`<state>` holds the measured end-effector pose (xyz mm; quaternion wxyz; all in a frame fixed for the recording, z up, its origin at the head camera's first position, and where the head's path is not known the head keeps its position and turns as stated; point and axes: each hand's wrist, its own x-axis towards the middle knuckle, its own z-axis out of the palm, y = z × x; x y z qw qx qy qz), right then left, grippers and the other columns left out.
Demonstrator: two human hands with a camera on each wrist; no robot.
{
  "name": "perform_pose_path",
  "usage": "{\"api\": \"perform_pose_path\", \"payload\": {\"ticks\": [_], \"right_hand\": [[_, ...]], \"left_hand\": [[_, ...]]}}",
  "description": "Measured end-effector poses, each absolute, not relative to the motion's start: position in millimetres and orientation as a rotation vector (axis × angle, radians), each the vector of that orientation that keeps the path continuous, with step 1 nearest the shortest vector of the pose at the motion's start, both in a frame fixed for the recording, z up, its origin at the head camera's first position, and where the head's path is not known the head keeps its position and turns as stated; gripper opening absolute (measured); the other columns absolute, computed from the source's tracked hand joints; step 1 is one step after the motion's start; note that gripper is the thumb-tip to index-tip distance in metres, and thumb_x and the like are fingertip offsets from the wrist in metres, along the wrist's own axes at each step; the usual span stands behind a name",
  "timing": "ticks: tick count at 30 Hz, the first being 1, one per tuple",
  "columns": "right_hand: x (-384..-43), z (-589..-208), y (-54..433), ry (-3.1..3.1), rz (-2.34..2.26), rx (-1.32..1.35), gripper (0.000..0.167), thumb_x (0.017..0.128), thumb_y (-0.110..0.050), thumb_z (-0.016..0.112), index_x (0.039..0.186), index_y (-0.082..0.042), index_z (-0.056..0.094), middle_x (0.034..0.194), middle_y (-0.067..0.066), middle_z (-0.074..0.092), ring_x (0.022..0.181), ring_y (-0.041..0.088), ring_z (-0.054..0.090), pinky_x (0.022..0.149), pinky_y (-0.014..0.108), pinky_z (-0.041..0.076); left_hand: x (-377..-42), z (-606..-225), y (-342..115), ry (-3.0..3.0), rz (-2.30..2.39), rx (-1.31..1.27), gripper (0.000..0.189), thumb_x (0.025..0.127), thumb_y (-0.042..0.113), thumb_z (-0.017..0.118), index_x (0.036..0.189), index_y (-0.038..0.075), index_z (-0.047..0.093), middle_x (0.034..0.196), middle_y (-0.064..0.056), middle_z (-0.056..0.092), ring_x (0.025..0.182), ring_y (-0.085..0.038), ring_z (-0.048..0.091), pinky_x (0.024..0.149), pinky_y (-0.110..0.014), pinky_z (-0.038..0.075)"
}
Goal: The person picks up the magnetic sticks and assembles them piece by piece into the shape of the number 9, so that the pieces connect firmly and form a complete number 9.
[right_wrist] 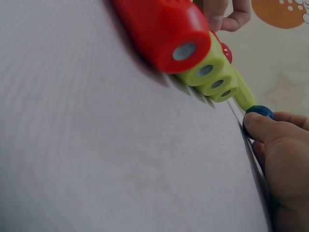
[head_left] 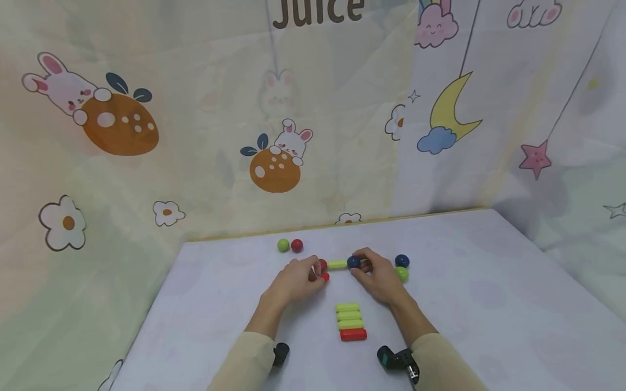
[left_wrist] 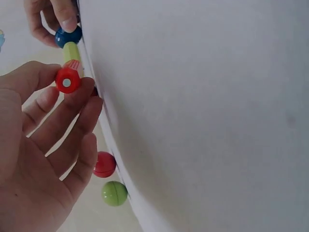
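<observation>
At the counter's (head_left: 450, 239) far middle, the left hand (head_left: 295, 279) pinches a red rod (head_left: 325, 277); the right hand (head_left: 379, 277) pinches a blue ball (head_left: 354, 263) against a green rod (head_left: 337, 265). All look light, stiff and slick, probably best held mid-rod or round the ball.

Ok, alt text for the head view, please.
The left hand pinches a red rod; the right hand pinches a navy ball against a lime rod with a red ball at its other end. On the white table, four rods lie side by side nearer the camera; green and red balls lie left, navy and green balls right.
</observation>
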<state>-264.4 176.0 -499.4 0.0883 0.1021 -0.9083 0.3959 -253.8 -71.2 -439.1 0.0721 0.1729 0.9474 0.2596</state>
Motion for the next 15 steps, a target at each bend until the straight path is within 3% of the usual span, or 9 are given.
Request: {"api": "perform_pose_path", "payload": {"ticks": [7, 15], "right_hand": [[-264.7, -500.9, 175.2, -2.705, 1.174, 0.303, 0.038, 0.093, -0.02, 0.077, 0.129, -0.023, 0.062, 0.116, 0.0, 0.068, 0.095, 0.012, 0.065, 0.089, 0.036, 0.054], [-264.6, -501.5, 175.6, -2.695, 1.178, 0.319, 0.039, 0.094, -0.022, 0.077, 0.129, -0.024, 0.062, 0.12, -0.001, 0.068, 0.096, 0.012, 0.065, 0.089, 0.037, 0.055]], "left_hand": [[-254.5, -440.2, -73.6, 2.892, 0.784, 0.456, 0.012, 0.093, 0.031, 0.071, 0.095, 0.025, 0.061, 0.08, 0.007, 0.064, 0.072, -0.015, 0.06, 0.065, -0.032, 0.05], [-254.4, -443.3, -74.1, 2.935, 0.764, 0.436, 0.017, 0.093, 0.03, 0.071, 0.084, 0.022, 0.059, 0.065, 0.004, 0.058, 0.063, -0.014, 0.055, 0.057, -0.029, 0.044]]}}
